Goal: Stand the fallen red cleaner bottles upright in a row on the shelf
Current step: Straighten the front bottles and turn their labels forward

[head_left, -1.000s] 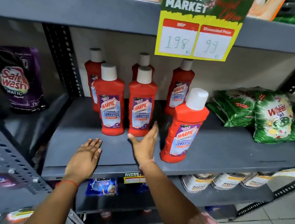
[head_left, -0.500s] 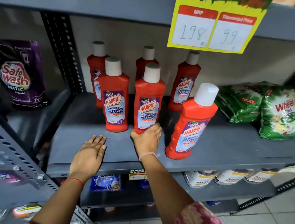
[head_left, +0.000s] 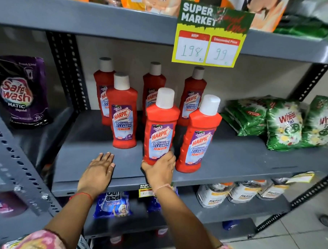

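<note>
Several red cleaner bottles with white caps stand upright on the grey shelf (head_left: 242,161). My right hand (head_left: 160,171) grips the base of the middle front bottle (head_left: 161,128), which sits near the shelf's front edge. Right beside it stands another front bottle (head_left: 199,137), tilted slightly. A third front bottle (head_left: 124,113) stands further back to the left. Three more bottles (head_left: 193,95) line the back wall. My left hand (head_left: 99,170) lies flat on the shelf, fingers apart, holding nothing.
Green detergent packets (head_left: 283,124) lie on the same shelf at the right. A purple pouch (head_left: 20,91) stands on the neighbouring shelf to the left. A yellow price sign (head_left: 210,36) hangs from the shelf above. Perforated uprights (head_left: 67,71) frame the shelf.
My right hand closed on the middle front bottle's base and drew it forward toward the shelf's edge, next to the right bottle. My left hand stayed flat on the shelf.
</note>
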Motion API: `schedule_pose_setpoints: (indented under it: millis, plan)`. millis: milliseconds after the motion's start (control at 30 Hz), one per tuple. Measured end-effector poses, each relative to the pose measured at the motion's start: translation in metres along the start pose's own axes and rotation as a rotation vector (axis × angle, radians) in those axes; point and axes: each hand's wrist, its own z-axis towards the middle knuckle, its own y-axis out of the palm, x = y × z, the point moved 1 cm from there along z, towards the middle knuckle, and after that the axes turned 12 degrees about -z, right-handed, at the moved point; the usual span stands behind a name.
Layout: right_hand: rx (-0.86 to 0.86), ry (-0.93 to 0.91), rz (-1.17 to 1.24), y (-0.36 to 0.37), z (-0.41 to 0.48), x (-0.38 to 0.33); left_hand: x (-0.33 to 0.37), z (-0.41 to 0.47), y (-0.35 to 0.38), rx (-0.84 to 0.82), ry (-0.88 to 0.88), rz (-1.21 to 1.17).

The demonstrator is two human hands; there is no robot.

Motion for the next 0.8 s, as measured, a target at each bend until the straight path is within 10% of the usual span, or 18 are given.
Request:
schedule_pose_setpoints:
  millis: [367, 800]
  plan:
    - [-0.193, -0.381, 0.126, 0.023, -0.081, -0.026, -0.030, 0.003, -0.029, 0.041, -0.087, 0.003]
    - [-0.013, -0.063, 0.126, 0.089, 0.035, -0.094, -0.052, 0.008, -0.032, 0.133, -0.069, -0.025]
